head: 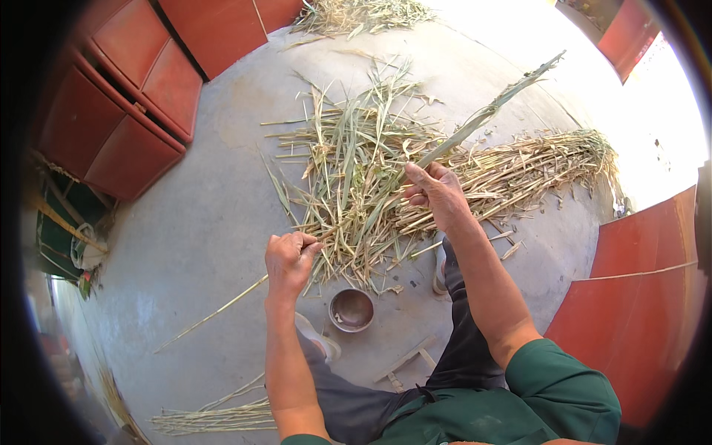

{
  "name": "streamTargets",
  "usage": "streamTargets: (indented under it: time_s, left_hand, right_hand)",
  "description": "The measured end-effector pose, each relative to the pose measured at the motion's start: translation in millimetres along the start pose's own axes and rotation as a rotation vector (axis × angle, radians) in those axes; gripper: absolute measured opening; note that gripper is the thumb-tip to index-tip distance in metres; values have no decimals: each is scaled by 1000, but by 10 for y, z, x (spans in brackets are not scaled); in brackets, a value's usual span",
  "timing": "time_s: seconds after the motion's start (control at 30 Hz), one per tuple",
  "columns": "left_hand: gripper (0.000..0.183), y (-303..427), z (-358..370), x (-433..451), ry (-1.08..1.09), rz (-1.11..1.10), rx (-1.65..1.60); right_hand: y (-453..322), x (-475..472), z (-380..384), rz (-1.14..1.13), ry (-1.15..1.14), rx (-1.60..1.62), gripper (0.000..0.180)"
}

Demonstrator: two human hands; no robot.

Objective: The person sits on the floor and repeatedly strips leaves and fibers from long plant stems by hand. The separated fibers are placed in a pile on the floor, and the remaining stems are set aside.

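My left hand (286,256) is closed around a thin, pale plant stalk (217,314), whose bare end slants down to the left. Higher and to the right, my right hand (434,189) grips a long green leafy top (475,119) between thumb and fingers. This top points up and right, its leaves lying close together. Whether stalk and top are one piece is hard to tell against the litter between my hands. Beneath both hands spreads a heap of loose green and dry leaves (350,161). A bundle of dry, leafy stalks (534,172) lies beyond my right hand.
A metal bowl (351,310) stands on the concrete floor (222,222) between my feet. Stripped stalks (217,417) lie at lower left. Red cabinets (128,94) stand at upper left, and a red panel (628,311) at right. More leaves (361,16) are piled at the far end.
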State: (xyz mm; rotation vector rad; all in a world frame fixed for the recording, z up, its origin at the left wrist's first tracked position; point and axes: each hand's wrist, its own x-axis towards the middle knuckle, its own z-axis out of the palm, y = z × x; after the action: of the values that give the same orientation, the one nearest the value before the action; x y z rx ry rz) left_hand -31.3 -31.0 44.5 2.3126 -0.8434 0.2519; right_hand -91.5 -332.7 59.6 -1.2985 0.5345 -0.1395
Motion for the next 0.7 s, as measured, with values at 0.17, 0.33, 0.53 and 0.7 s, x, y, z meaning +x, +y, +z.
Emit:
streamTargets:
  time_s: [0.17,0.33,0.53,0.7]
  left_hand:
    - [17,-85,69,-88,-83,-53,20]
    - [17,-71,36,-98,-56,-132,-41]
    - [15,-142,-55,-71,-30,-248,-213]
    - [17,-146,-171,-85,-18,-281,-216]
  right_hand:
    - [51,52,-64,-28,83,21,43]
    - [59,45,8,-111,-12,143,25]
    - [269,84,41,-145,-86,443,20]
    - [276,4,202,-72,-60,505,15]
